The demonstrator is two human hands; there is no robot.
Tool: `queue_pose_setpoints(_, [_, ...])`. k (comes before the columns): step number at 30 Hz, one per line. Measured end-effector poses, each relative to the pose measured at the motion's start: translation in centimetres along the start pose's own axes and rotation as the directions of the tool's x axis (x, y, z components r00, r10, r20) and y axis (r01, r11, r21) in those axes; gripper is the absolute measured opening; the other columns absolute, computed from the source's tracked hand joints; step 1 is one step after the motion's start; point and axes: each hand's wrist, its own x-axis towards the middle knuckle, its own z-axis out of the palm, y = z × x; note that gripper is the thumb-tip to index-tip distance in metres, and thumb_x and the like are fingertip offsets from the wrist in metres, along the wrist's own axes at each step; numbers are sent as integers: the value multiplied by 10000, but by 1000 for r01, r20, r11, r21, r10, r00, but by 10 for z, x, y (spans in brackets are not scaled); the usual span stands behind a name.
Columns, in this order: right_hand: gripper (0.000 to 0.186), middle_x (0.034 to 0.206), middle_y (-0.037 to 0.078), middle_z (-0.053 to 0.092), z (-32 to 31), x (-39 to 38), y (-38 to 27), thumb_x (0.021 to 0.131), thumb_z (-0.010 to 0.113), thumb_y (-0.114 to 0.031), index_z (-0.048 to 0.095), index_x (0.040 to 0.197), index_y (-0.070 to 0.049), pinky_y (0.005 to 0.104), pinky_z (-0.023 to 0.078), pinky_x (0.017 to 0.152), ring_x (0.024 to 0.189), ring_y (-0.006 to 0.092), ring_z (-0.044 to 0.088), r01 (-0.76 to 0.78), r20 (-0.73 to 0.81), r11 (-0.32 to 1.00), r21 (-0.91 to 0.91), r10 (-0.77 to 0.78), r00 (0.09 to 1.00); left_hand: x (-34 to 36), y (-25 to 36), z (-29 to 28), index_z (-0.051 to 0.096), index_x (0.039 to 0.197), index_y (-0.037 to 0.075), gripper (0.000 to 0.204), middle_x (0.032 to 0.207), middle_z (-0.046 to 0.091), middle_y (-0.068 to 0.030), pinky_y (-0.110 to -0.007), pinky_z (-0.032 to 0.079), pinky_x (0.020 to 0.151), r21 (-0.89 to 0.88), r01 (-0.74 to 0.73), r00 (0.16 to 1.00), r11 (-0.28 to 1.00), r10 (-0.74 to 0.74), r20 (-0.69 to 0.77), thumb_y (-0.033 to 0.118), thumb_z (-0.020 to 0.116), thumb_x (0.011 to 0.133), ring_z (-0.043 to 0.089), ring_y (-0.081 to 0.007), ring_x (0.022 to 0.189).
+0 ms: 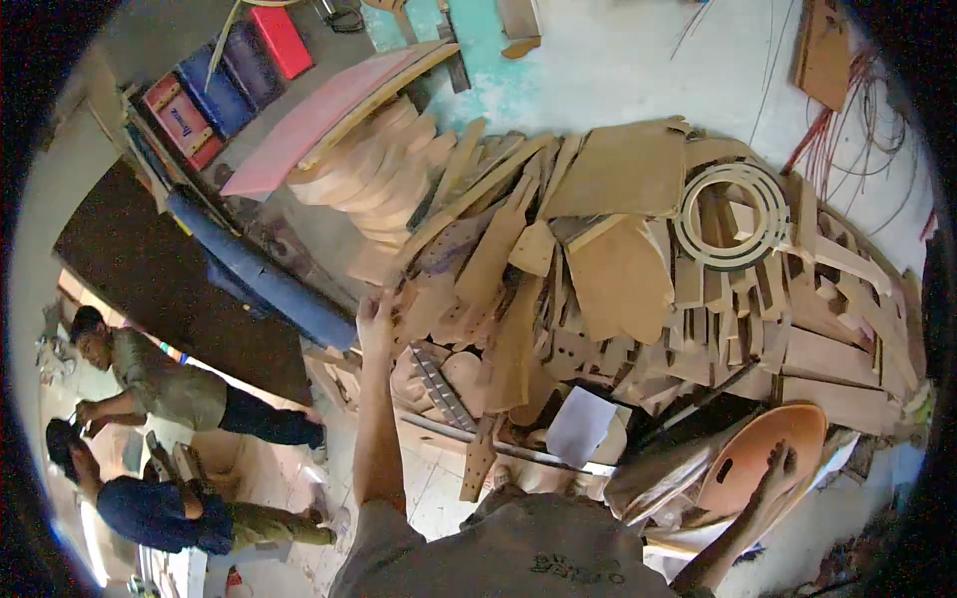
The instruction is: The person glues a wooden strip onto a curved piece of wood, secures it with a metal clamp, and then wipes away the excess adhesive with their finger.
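My left hand (376, 305) reaches forward to the near left edge of a pile of cut wooden pieces, its fingers bent close together against the pale wood. What those fingers hold, if anything, I cannot make out. Just left of it ends a long blue roll (269, 274). On the right, my right hand (782, 466) lies over an oval orange-brown shell (733, 468) with a dark slot, its fingers stretched out. A perforated metal strip (442, 389) and a neck-shaped wooden piece with holes (479, 460) lie nearer to me.
Stacked curved wooden pieces (369, 179) stand under a pink board (334, 120). A ringed disc (732, 216) tops the pile beside brown flat sheets (620, 169). White paper (580, 427) lies nearer. Two people (164, 374) are at the left, and wires (867, 125) hang at far right.
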Motion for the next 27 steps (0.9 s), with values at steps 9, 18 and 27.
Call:
queue_pose_setpoints(9, [285, 883, 42, 632, -31, -113, -32, 964, 653, -326, 616, 991, -45, 249, 458, 641, 734, 100, 563, -347, 158, 934, 86, 331, 930, 2, 27, 70, 569, 1128, 13, 343, 978, 580, -65, -306, 491, 714, 52, -323, 929, 945, 327, -174, 275, 688, 942, 581, -168, 878])
queue_pose_setpoints(18, [167, 662, -35, 520, -99, -199, 34, 918, 644, -191, 573, 805, -91, 231, 345, 454, 521, 63, 443, -328, 106, 944, -42, 331, 938, 55, 92, 203, 696, 964, 42, 183, 871, 689, -167, -408, 527, 735, 256, -767, 626, 589, 597, 501, 186, 702, 852, 666, -345, 814])
queue_pose_setpoints(27, [253, 714, 100, 690, -176, -374, 48, 900, 549, -160, 729, 780, -29, 344, 520, 571, 621, 201, 642, -2, 427, 821, -570, 298, 854, 155, 66, 360, 715, 1092, 48, 360, 1050, 701, -225, -472, 528, 855, 510, -803, 593, 308, 496, 635, 307, 497, 969, 662, -386, 1004])
